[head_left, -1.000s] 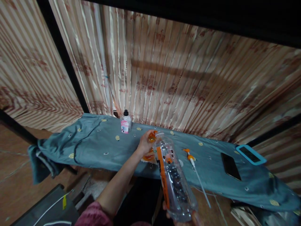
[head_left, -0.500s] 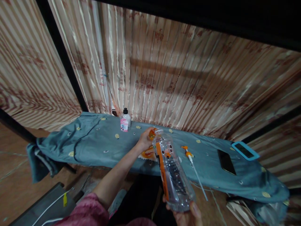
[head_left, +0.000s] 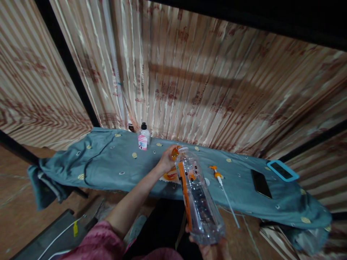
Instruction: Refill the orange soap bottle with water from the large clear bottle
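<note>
Gripping a clear bottle [head_left: 201,202] by its base, the right hand [head_left: 214,250] holds it tilted, its mouth just beside an orange bottle [head_left: 175,155] clasped in the left hand [head_left: 166,161] at the worktop [head_left: 108,168], where a pump [head_left: 217,176] (its tube overhanging the edge) lies rightward and a pink-labelled bottle [head_left: 143,139] stands behind, near the curtain [head_left: 176,72].

A curtained corner, most likely in a home
Striped, flower-printed curtains [head_left: 173,54] hang in folds behind and at the sides, with black poles [head_left: 69,68] and a broad dark edge [head_left: 284,16] overhead, rather like a bed frame. The narrow tabletop [head_left: 103,162] is draped in a grey-blue cloth [head_left: 244,187] with small yellow motifs; a dark phone [head_left: 261,183] and a pink-labelled bottle [head_left: 143,139] add everyday clutter. Below is a reddish-brown floor [head_left: 16,187].
</note>
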The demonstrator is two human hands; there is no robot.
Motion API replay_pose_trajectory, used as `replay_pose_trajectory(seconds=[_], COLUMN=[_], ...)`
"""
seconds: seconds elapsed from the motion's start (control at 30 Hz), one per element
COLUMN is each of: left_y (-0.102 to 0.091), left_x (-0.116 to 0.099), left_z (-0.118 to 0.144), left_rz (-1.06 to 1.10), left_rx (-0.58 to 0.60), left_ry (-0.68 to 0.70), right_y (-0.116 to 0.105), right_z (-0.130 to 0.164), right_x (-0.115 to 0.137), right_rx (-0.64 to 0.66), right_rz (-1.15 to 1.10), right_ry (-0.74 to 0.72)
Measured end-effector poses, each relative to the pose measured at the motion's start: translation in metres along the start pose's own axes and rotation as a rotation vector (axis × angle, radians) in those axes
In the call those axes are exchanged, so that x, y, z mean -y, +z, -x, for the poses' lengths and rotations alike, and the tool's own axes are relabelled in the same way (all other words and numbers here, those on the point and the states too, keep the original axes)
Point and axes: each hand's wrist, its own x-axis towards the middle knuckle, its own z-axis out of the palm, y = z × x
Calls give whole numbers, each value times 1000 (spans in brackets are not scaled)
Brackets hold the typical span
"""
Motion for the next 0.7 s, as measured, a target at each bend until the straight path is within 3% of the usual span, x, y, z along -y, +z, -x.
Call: replay_pose_trajectory(seconds=[0.37,0.7], left_y=[4,1], left_x=[8,-4], left_z=[0,-2], left_rz=[-22,-107], left_rx=[-30,-15], left_ry=[14,-3], right_y=[-2,-18], right_z=[7,-6], right_x=[-1,-8], right_rx=[25,165], right_rz=[57,21], right_ry=[-37,-91])
